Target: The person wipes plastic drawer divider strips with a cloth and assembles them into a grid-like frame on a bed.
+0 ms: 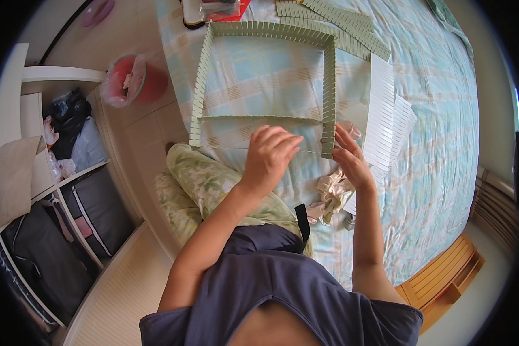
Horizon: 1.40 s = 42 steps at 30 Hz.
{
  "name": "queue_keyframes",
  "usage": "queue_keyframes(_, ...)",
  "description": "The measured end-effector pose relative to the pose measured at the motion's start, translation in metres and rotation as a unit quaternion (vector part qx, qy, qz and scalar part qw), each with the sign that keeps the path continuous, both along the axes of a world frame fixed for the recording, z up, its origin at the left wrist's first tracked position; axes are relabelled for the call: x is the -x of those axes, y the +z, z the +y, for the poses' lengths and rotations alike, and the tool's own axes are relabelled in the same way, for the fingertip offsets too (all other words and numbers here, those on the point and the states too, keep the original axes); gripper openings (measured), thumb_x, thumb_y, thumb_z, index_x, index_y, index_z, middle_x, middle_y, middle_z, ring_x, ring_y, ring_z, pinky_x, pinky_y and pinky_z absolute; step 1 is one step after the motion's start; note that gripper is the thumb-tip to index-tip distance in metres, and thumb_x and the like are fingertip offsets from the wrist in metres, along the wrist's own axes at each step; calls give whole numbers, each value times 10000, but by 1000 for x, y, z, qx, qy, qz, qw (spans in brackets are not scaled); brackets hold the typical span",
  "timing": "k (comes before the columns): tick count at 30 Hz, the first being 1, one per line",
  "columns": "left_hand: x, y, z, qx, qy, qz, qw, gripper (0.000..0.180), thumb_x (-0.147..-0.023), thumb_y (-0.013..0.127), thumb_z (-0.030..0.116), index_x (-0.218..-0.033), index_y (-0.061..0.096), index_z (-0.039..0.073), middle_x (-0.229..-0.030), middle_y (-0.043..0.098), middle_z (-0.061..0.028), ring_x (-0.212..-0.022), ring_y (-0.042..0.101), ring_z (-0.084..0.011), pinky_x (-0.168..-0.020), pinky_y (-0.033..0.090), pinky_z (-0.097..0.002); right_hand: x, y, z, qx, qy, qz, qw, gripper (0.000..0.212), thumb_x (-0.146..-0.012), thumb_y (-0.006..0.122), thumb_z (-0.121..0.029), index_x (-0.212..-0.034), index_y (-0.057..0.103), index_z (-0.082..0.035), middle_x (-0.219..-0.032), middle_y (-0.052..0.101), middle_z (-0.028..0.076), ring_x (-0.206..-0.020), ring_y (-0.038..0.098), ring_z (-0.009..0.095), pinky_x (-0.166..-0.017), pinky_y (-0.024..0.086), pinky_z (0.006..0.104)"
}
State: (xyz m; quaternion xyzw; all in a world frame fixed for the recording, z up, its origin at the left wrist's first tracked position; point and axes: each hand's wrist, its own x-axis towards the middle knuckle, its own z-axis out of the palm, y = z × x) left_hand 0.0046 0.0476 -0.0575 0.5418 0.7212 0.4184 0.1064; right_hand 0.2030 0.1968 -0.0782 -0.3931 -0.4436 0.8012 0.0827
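On the bed lies a rectangular frame of green slotted divider strips [271, 30], with a thin crosswise strip [254, 119] joining its two sides nearer to me. My right hand [353, 163] grips the near end of the right side strip [328, 98] between thumb and fingers. My left hand [269, 158] hovers by the near edge of the frame, fingers curled and pressed together. Whether anything sits in that pinch cannot be made out. The nearest edge shows only as a thin line, partly hidden behind the left hand.
Loose green slotted strips [346, 26] lie at the far right, with white slotted strips [380, 109] nearer. Crumpled pale cloth [331, 187] rests beside my right wrist. Left of the bed stand a red bin [153, 81] and a white shelf [63, 74] with dark storage bags [106, 210].
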Motion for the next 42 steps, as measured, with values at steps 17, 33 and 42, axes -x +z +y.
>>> queue_keyframes(17, 93, -26, -131, 33, 294, -518, 802, 194, -928, 603, 122, -1116, 561, 97, -1044, 553, 14, -965, 517, -77, -884, 429, -283, 4, 3, -1, -8, -1, -2, 1000, 706, -799, 547, -63, -1469, 325, -78, -1420, 436, 81, -1189, 497, 168, -999, 400, 322)
queue_keyframes(33, 110, -27, -114, 101, 314, -466, 821, 174, -919, 636, 252, -968, 584, 93, -919, 557, 39, -847, 517, -50, -754, 433, -239, 3, 5, -2, -12, 1, 5, 1000, 697, -810, 549, -75, -1469, 323, -75, -1422, 435, 80, -1189, 497, 158, -1002, 393, 327)
queue_keyframes(42, 117, -32, -107, 125, 321, -443, 828, 202, -912, 642, 299, -931, 582, 107, -847, 582, 60, -779, 515, -31, -686, 403, -219, 3, 7, -3, -17, 0, 4, 1000, 694, -811, 551, -73, -1467, 326, -73, -1413, 442, 78, -1187, 496, 161, -1001, 392, 321)
